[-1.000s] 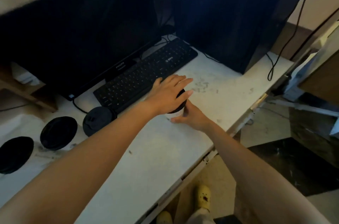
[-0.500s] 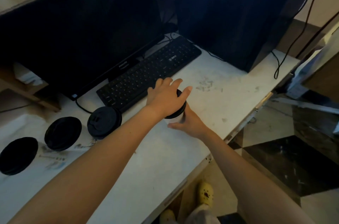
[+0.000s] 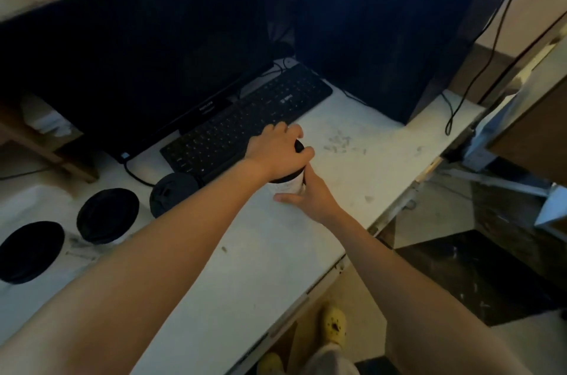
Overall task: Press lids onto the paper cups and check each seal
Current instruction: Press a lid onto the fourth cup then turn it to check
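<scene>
A white paper cup (image 3: 288, 186) stands on the white desk (image 3: 245, 252) just in front of the keyboard. Its black lid (image 3: 298, 146) is mostly hidden under my left hand (image 3: 276, 153), whose palm lies flat on top with the fingers curled over the rim. My right hand (image 3: 310, 195) wraps the cup's side low down and steadies it. To the left stand three more cups with black lids: one (image 3: 173, 193) beside my left forearm, one (image 3: 107, 215) further left, one (image 3: 30, 250) at the far left.
A black keyboard (image 3: 245, 126) and a dark monitor (image 3: 138, 67) sit behind the cup. A dark computer tower (image 3: 383, 37) stands at the back right with cables (image 3: 451, 116) hanging. The desk edge (image 3: 352, 258) runs diagonally on the right; floor and my yellow shoe (image 3: 334, 325) lie below.
My left hand's fingers have curled from splayed flat to closed down over the lid's rim. My right hand stays on the cup's side.
</scene>
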A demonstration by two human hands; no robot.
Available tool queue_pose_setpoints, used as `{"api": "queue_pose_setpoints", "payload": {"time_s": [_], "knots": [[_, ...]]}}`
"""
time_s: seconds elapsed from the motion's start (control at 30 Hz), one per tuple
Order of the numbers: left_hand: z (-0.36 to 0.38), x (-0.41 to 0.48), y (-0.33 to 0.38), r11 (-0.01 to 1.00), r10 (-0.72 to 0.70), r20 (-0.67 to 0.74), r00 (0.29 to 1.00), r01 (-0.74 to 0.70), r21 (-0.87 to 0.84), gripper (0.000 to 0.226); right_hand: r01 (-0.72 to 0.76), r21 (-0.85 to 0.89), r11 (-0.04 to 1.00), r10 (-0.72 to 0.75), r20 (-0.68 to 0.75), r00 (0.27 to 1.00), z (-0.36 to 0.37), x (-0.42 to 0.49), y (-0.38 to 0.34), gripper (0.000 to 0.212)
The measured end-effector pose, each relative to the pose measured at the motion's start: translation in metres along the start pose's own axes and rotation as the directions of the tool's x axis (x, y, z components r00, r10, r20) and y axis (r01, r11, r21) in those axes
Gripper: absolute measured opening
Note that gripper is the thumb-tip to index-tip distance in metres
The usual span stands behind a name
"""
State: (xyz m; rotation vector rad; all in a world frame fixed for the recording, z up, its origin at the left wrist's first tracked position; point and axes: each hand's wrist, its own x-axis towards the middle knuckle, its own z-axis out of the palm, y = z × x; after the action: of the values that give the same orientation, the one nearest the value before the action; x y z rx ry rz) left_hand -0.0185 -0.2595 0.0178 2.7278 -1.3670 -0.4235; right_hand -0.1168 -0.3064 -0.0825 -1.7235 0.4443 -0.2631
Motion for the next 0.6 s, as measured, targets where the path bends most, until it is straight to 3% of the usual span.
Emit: {"api": "queue_pose_setpoints", "payload": {"time_s": [0.2,0.33,0.43,0.53,0.6], "knots": [[-0.102,-0.027,0.003,0.961,0.125,-0.31,0.942,-0.193,-0.2,0.056,0.221,-0.076,0.972,-0.23,-0.151,0.961,-0.025,0.003,-0.094,0.066],[-0.158,-0.057,-0.006,0.914,0.095,-0.46,0.883,-0.26,-0.311,0.065,0.319,-0.369,0.873,-0.409,-0.2,0.89,-0.047,0.004,-0.153,0.073],[-0.187,-0.078,-0.017,0.824,0.003,-0.278,0.961,-0.16,-0.544,0.076,0.318,-0.579,0.75,-0.524,-0.228,0.821,-0.062,0.0,-0.19,0.073],[-0.2,-0.095,-0.023,0.498,0.037,-0.028,0.999,-0.043,-0.866,0.073,0.309,-0.751,0.584,-0.663,-0.222,0.715,-0.067,-0.005,-0.22,0.068],[-0.204,-0.1,-0.022,0.348,0.058,-0.031,0.998,-0.049,-0.936,0.07,0.248,-0.856,0.453,-0.743,-0.209,0.636,-0.065,-0.004,-0.233,0.066]]}}
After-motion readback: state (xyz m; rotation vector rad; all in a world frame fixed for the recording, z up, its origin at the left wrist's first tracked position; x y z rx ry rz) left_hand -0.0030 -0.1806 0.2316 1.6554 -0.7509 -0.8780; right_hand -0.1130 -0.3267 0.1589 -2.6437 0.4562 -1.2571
